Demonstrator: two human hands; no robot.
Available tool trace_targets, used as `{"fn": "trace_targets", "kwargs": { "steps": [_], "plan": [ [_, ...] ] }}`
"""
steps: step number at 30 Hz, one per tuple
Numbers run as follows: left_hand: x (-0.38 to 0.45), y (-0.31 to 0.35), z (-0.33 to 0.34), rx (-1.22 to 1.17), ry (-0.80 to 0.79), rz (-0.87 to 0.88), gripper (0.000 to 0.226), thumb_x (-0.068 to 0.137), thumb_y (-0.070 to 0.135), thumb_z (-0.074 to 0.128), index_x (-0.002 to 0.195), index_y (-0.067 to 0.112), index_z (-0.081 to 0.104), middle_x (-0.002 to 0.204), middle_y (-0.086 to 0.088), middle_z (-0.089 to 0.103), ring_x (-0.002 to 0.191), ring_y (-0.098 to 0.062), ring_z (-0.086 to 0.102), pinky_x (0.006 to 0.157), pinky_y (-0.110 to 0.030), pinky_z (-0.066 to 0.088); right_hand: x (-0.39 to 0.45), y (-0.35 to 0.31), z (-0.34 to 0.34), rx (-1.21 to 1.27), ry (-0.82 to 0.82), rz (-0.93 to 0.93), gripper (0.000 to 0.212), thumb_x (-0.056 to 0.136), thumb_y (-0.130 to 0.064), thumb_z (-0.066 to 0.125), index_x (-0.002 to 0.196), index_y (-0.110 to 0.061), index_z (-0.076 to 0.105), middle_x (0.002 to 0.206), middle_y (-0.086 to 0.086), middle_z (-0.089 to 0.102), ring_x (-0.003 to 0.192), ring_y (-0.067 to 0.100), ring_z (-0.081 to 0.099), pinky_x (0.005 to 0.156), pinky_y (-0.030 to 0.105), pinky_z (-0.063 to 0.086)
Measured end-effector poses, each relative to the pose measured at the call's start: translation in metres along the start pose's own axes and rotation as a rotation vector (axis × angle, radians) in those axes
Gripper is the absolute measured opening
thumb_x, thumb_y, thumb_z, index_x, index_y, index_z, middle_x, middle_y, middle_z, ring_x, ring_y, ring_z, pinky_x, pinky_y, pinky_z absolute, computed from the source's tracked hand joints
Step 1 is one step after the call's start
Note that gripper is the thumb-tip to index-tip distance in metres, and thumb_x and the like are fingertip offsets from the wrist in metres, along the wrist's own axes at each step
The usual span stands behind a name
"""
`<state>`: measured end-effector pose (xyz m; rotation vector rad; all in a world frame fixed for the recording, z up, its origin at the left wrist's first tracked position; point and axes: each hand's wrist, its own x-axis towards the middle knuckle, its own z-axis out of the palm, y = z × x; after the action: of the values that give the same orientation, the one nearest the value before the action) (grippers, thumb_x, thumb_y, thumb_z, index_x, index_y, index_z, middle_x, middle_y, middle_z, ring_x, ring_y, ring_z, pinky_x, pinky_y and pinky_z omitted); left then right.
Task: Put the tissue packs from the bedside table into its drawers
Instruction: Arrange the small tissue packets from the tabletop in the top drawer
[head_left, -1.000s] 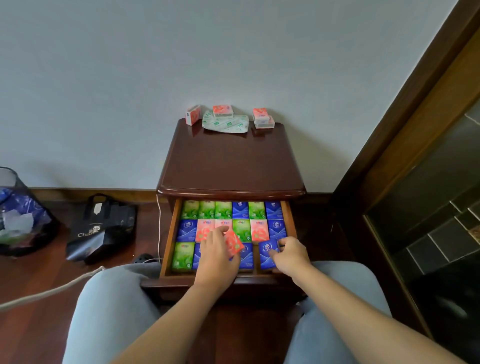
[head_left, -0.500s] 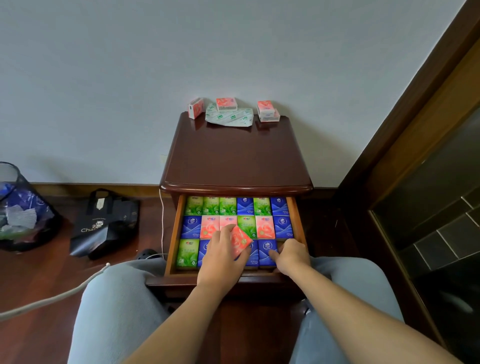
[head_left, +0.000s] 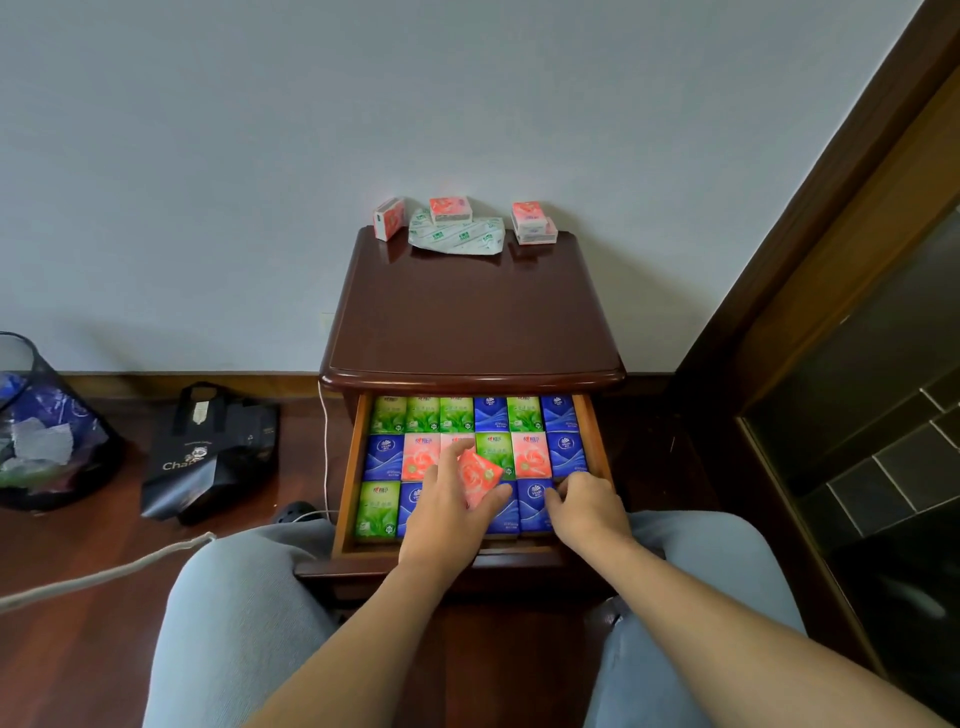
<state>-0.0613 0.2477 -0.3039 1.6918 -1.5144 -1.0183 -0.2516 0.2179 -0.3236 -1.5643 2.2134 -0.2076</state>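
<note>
Packs fill the drawer (head_left: 347, 467); the left hand (head_left: 447, 512) still holds a tilted pink pack (head_left: 479, 476) over the front row, while the right hand (head_left: 587, 506) has seated the blue pack (head_left: 534, 501) — fingers pressing its right edge.

The drawer (head_left: 347, 483) shows six green tissue packs (head_left: 388, 414), seven blue ones (head_left: 384, 457) and three pink ones (head_left: 531, 455) lying flat (the hands may hide more). One more pink pack (head_left: 477, 475) sits tilted above them. On the bench (head_left: 470, 322): four small pink packs (head_left: 450, 209) and one white-green pack (head_left: 457, 236).
</note>
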Motion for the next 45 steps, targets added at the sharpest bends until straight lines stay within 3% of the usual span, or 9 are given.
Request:
{"fn": "trace_targets", "kwargs": {
  "steps": [4, 7, 13, 16, 23, 29, 33, 37, 45],
  "plan": [
    [0.002, 0.004, -0.008, -0.144, -0.072, 0.002, 0.057, 0.098, 0.043, 0.068, 0.146, 0.045, 0.036, 0.144, 0.002, 0.045, 0.123, -0.016, 0.054, 0.102, -0.045, 0.054, -0.001, -0.005, -0.023, 0.044, 0.025, -0.251, 0.038, 0.097, -0.032, 0.07, 0.132, -0.026, 0.055, 0.134, -0.004, 0.062, 0.121, 0.014, 0.064, 0.079, 0.027, 0.058],
    [0.005, 0.013, -0.014, -0.136, -0.163, 0.023, 0.058, 0.1, 0.035, 0.068, 0.149, 0.041, 0.039, 0.14, -0.004, 0.048, 0.121, -0.023, 0.056, 0.105, -0.049, 0.052, -0.003, -0.01, -0.048, 0.211, -0.147, -0.577, 0.075, 0.089, -0.018, 0.075, 0.148, -0.044, 0.037, 0.148, -0.016, 0.046, 0.132, 0.009, 0.054, 0.099, 0.032, 0.058],
    [0.012, 0.041, -0.01, -0.164, -0.286, 0.038, 0.088, 0.084, 0.028, 0.087, 0.153, 0.029, 0.033, 0.119, 0.009, 0.062, 0.095, -0.004, 0.07, 0.075, -0.019, 0.058, -0.01, -0.018, -0.07, 0.099, -0.164, -0.88, 0.086, 0.085, -0.037, 0.083, 0.151, -0.052, 0.03, 0.15, -0.03, 0.036, 0.138, -0.006, 0.035, 0.103, 0.019, 0.045],
    [0.015, 0.048, -0.009, -0.207, -0.266, -0.001, 0.104, 0.073, 0.032, 0.094, 0.154, 0.03, 0.029, 0.112, 0.003, 0.064, 0.095, -0.01, 0.071, 0.077, -0.023, 0.059, -0.011, -0.01, -0.077, 0.023, -0.048, -0.869, 0.07, 0.08, -0.055, 0.082, 0.14, -0.04, 0.049, 0.134, -0.022, 0.048, 0.126, 0.0, 0.045, 0.101, 0.025, 0.05],
    [0.015, 0.062, 0.004, -0.471, -0.154, -0.153, 0.065, 0.089, 0.024, 0.082, 0.143, 0.021, 0.047, 0.117, -0.006, 0.069, 0.096, -0.018, 0.076, 0.075, -0.037, 0.066, -0.024, 0.001, -0.074, 0.03, 0.21, -0.655, 0.072, 0.07, -0.089, 0.064, 0.119, -0.039, 0.052, 0.11, -0.023, 0.052, 0.098, 0.002, 0.05, 0.07, 0.013, 0.043],
    [0.018, 0.074, 0.011, -0.37, -0.104, -0.149, 0.038, 0.105, 0.025, 0.06, 0.141, 0.021, 0.048, 0.112, -0.001, 0.071, 0.094, -0.015, 0.074, 0.069, -0.025, 0.061, -0.024, 0.015, -0.071, 0.027, 0.021, -0.719, 0.09, 0.069, -0.069, 0.08, 0.143, -0.049, 0.032, 0.136, -0.028, 0.044, 0.122, 0.001, 0.051, 0.089, 0.017, 0.054],
    [0.016, 0.075, 0.016, -0.32, -0.192, -0.102, 0.05, 0.1, 0.026, 0.068, 0.144, 0.021, 0.046, 0.111, 0.002, 0.072, 0.096, -0.011, 0.073, 0.07, -0.023, 0.061, -0.02, 0.021, -0.08, -0.059, 0.039, -0.852, 0.094, 0.075, -0.063, 0.077, 0.152, -0.042, 0.029, 0.147, -0.024, 0.039, 0.138, 0.001, 0.039, 0.108, 0.019, 0.043],
    [0.015, 0.072, 0.022, -0.27, -0.253, -0.07, 0.066, 0.093, 0.03, 0.078, 0.146, 0.026, 0.04, 0.119, 0.008, 0.069, 0.102, -0.008, 0.068, 0.064, -0.013, 0.052, -0.016, 0.027, -0.086, -0.185, 0.08, -0.909, 0.08, 0.072, -0.069, 0.067, 0.142, -0.038, 0.044, 0.136, -0.023, 0.05, 0.128, 0.002, 0.043, 0.107, 0.019, 0.036],
    [0.015, 0.039, 0.024, 0.264, -0.279, 0.075, 0.028, 0.093, 0.017, 0.073, 0.119, 0.021, 0.066, 0.109, 0.006, 0.061, 0.098, -0.013, 0.06, 0.093, -0.033, 0.056, 0.005, 0.04, -0.075, -0.417, 0.165, -0.67, 0.081, 0.076, -0.069, 0.076, 0.14, -0.027, 0.049, 0.137, -0.006, 0.052, 0.128, 0.013, 0.046, 0.104, 0.028, 0.046]
  ]
}}
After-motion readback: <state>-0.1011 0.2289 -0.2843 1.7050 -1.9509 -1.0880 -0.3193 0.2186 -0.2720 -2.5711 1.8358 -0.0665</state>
